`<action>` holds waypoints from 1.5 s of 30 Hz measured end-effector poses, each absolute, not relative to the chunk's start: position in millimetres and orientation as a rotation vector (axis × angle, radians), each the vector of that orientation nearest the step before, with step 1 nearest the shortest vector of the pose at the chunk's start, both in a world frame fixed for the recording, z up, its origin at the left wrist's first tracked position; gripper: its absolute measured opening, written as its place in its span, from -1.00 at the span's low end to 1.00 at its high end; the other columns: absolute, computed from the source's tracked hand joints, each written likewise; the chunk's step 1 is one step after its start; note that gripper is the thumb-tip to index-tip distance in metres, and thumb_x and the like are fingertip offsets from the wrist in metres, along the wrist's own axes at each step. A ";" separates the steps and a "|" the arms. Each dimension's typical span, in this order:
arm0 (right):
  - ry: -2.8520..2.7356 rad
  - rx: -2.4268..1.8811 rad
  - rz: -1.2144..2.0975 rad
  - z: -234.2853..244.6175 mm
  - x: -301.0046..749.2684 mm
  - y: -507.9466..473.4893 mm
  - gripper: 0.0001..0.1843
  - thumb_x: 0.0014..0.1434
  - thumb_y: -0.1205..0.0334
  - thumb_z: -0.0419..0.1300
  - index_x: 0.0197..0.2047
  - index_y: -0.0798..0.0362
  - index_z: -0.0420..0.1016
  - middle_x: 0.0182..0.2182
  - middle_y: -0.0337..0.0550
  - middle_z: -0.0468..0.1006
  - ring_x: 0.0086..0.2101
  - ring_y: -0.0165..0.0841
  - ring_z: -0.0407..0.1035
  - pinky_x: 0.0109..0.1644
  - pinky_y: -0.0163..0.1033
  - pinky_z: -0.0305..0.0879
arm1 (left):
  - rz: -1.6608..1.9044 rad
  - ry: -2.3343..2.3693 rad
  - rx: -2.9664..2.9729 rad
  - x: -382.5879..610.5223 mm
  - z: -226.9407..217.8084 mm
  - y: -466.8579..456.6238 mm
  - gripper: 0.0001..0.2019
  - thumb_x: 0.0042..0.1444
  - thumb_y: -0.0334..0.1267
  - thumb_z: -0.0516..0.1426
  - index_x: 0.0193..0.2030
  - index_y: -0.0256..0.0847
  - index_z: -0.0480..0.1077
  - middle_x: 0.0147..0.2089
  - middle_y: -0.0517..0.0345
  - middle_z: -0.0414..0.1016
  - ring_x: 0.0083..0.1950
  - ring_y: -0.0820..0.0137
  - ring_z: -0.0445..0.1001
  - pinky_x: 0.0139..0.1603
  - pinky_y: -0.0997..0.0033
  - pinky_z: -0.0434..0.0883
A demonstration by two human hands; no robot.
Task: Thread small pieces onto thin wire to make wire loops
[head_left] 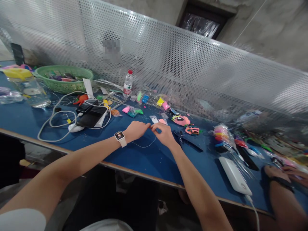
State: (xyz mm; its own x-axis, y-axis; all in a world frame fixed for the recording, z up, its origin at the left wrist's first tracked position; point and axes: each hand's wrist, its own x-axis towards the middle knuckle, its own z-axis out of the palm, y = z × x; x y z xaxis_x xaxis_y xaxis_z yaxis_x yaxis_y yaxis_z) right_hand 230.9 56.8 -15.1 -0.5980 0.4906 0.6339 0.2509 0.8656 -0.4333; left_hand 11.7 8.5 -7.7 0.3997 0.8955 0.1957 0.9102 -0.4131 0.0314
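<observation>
My left hand (136, 130), with a white watch (120, 137) on its wrist, and my right hand (164, 132) meet fingertip to fingertip over the blue table (144, 157). Both pinch something tiny between them that I cannot make out. A thin thread or wire (146, 145) curls on the table just below the hands. Small bags of coloured clay (134, 110) lie just beyond, and a pink clay figure (181, 120) and a smaller pink piece (192, 130) sit to the right of my right hand.
A green basket (63, 78), a water bottle (128, 83), phones with white cables (91, 116), a white power bank (234, 175) and a bundle of coloured sticks (222, 134) lie around. A perforated metal screen (192, 64) backs the table. Another person's hand (286, 175) rests at right.
</observation>
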 end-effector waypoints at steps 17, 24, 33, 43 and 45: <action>-2.061 -0.638 0.531 -14.4 233.4 60.1 -0.82 0.33 0.21 0.38 -0.36 -0.09 0.61 -0.21 -0.09 0.78 -0.15 -0.13 0.68 -0.01 -0.01 0.63 | -0.424 -1.744 -2.640 13.1 -11.6 9.9 -0.62 0.65 -0.21 -0.12 0.21 -0.23 0.50 -0.11 -0.14 0.71 -0.12 0.09 0.70 -0.17 0.29 0.41; -2.022 -0.634 0.611 -23.2 234.7 64.8 -0.78 0.28 0.16 0.44 -0.41 -0.08 0.60 -0.21 -0.07 0.76 -0.19 -0.16 0.66 -0.09 -0.03 0.65 | -0.494 -1.757 -2.637 14.4 -11.6 9.2 -0.64 0.63 -0.23 -0.10 0.16 -0.22 0.53 -0.11 -0.13 0.71 -0.13 0.10 0.69 -0.18 0.30 0.39; -2.015 -0.697 0.585 -25.6 227.8 56.4 -0.59 0.28 0.12 0.39 -0.52 -0.07 0.32 -0.16 -0.01 0.72 -0.17 -0.15 0.65 -0.09 -0.02 0.66 | -0.513 -1.724 -2.652 15.1 -14.0 10.2 -0.64 0.62 -0.25 -0.10 0.14 -0.26 0.52 -0.13 -0.15 0.71 -0.16 0.11 0.68 -0.19 0.28 0.40; -1.925 -0.867 0.781 -17.5 226.5 53.5 -0.64 0.19 0.01 0.46 -0.26 -0.12 0.33 -0.32 -0.15 0.73 -0.36 -0.20 0.62 -0.20 -0.09 0.60 | -0.557 -1.753 -2.609 16.1 -5.7 8.0 -0.65 0.61 -0.28 -0.09 0.19 -0.20 0.52 -0.07 -0.15 0.72 -0.08 0.09 0.71 -0.12 0.28 0.43; -2.026 -0.920 0.640 -16.0 227.2 52.2 -0.81 0.24 0.06 0.40 -0.21 -0.08 0.50 -0.31 -0.18 0.75 -0.53 -0.30 0.48 -0.33 -0.14 0.46 | -0.588 -1.757 -2.617 14.8 -6.4 8.3 -0.67 0.60 -0.29 -0.07 0.16 -0.17 0.53 -0.06 -0.12 0.72 -0.07 0.11 0.71 -0.12 0.30 0.42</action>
